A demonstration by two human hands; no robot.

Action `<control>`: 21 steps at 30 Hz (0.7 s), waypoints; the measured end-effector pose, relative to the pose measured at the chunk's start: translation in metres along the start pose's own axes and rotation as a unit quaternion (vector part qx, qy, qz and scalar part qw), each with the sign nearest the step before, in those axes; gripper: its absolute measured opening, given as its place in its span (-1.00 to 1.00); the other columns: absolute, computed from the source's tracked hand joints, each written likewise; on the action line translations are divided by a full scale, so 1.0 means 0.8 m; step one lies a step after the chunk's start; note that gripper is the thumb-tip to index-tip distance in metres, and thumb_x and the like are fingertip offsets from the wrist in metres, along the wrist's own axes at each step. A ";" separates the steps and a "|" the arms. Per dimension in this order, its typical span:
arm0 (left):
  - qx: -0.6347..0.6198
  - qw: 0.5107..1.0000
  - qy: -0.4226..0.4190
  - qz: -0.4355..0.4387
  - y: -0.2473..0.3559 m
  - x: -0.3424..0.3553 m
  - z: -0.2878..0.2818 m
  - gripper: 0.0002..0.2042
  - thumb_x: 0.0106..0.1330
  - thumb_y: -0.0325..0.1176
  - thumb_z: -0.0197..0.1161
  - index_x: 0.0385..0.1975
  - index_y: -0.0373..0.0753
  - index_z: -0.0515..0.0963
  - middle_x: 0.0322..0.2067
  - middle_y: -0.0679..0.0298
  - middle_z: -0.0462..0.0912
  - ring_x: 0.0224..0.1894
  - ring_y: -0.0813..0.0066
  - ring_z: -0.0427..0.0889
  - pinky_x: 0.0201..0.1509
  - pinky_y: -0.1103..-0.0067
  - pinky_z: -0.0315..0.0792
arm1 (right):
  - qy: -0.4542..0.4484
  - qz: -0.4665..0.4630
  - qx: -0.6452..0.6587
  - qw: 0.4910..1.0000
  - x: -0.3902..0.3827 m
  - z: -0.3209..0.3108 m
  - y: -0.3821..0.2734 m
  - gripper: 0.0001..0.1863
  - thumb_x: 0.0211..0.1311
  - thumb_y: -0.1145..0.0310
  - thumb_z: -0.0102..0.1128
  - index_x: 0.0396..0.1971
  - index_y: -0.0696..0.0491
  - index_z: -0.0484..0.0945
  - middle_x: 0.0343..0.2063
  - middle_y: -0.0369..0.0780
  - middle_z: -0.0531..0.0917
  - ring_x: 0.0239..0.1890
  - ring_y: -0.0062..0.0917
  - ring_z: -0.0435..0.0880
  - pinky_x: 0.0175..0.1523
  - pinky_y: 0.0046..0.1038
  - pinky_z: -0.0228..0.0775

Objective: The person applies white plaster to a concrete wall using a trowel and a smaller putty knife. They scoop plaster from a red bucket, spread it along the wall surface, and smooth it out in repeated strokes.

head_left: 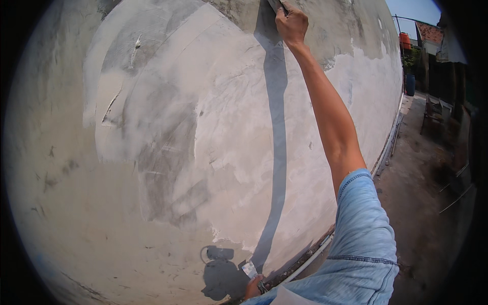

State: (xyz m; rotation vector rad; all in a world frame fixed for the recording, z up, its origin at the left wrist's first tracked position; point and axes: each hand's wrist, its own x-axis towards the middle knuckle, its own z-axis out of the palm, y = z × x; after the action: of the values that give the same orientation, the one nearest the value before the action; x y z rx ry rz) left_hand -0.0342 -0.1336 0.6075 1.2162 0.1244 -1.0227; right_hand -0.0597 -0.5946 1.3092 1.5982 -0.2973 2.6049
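Note:
High on the wall, my right hand (292,24) is closed round a flat-bladed trowel (275,5), cut off by the top edge of the view. Its blade is against or very close to the plaster; contact cannot be made out. Low down, my left hand (252,287) grips a putty knife (249,269) with whitish filler on its blade. The grey wall (56,203) carries a broad pale coat of skim plaster (234,127), with darker damp-looking patches and a few raised ridges on the left.
A white pipe (308,262) runs along the wall's foot. On the right a dirt path (406,188) leads past a chair-like frame (433,113) to a blue barrel (410,85). An orange tank (404,40) stands farther back. My arm's shadow crosses the plaster.

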 end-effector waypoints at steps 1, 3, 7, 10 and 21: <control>-0.002 1.000 0.000 -0.007 0.001 0.002 0.003 -0.79 0.32 -0.27 0.22 -0.13 -0.20 0.50 -0.37 0.32 0.46 -0.33 0.45 0.55 -0.24 0.42 0.59 | 0.007 -0.011 -0.009 1.000 -0.015 0.008 -0.023 -0.68 0.11 0.33 0.18 -0.11 0.01 0.67 -0.38 -0.07 0.71 -0.35 -0.21 0.71 -0.22 -0.30 0.53; -0.008 1.000 -0.006 -0.025 0.000 0.007 0.009 -0.79 0.32 -0.27 0.22 -0.13 -0.20 0.50 -0.35 0.31 0.47 -0.34 0.43 0.56 -0.26 0.41 0.60 | 0.047 -0.099 -0.056 0.992 -0.065 0.024 -0.087 -0.67 0.16 0.35 0.22 -0.06 0.05 0.65 -0.27 -0.08 0.72 -0.24 -0.33 0.74 -0.18 -0.43 0.55; -0.016 0.997 -0.036 -0.073 0.015 -0.009 0.020 -0.78 0.33 -0.26 0.22 -0.14 -0.21 0.49 -0.31 0.29 0.49 -0.34 0.40 0.59 -0.29 0.39 0.60 | -0.045 -0.181 0.055 0.981 -0.162 -0.005 -0.204 -0.62 0.05 0.45 0.31 -0.05 0.05 0.64 -0.23 0.03 0.68 -0.12 -0.26 0.71 -0.14 -0.34 0.59; -0.016 0.998 -0.024 -0.052 0.015 -0.008 0.013 -0.78 0.32 -0.28 0.23 -0.14 -0.22 0.49 -0.31 0.28 0.50 -0.33 0.40 0.59 -0.29 0.39 0.61 | -0.125 -0.171 0.195 0.958 -0.143 -0.049 -0.212 -0.68 0.12 0.48 0.30 -0.07 0.07 0.63 -0.31 -0.03 0.71 -0.31 -0.30 0.73 -0.26 -0.44 0.56; -0.045 0.998 0.034 -0.039 -0.023 0.002 -0.033 -0.76 0.29 -0.29 0.25 -0.13 -0.24 0.49 -0.35 0.26 0.49 -0.38 0.39 0.56 -0.23 0.36 0.61 | 0.068 0.034 -0.081 0.994 0.002 -0.013 0.002 -0.78 0.03 0.50 0.18 -0.27 0.10 0.65 -0.66 -0.07 0.62 -0.60 -0.21 0.65 -0.48 -0.31 0.45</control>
State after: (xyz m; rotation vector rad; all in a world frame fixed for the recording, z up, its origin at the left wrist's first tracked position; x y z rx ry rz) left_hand -0.0347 -0.1126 0.5826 1.1718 0.2698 -1.0344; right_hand -0.0696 -0.5943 1.3062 1.3762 -0.5461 2.6458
